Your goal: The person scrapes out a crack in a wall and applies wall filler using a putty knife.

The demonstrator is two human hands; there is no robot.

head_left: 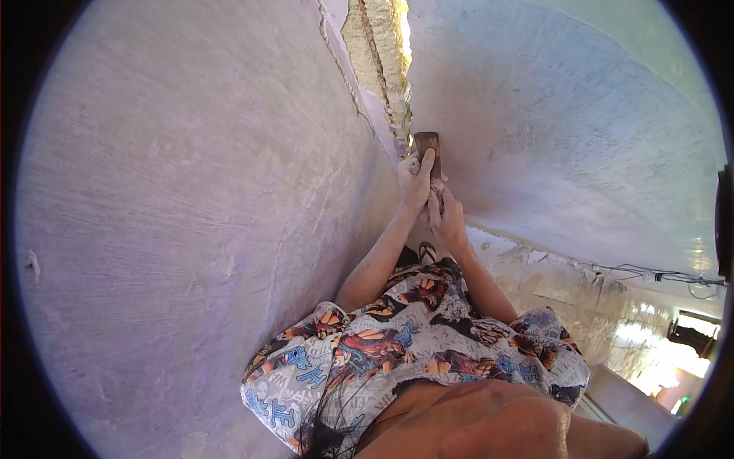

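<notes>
Head view, brown blocky hammer head [427, 144], dusty

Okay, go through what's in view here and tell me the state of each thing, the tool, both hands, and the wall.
Hammer: raised, head at the lower end of the wall's broken gap.
Left hand: closed on the hammer's handle.
Right hand: gripping the handle just below.
Wall: plastered, chipped open along the corner.
Broken gap: rough, exposed.

Two bare hands up there, left hand [414, 180] and right hand [446, 222], on one brown flat-headed metal tool [427, 145]. One ragged broken gap [380, 53] between two grey plastered surfaces.
</notes>
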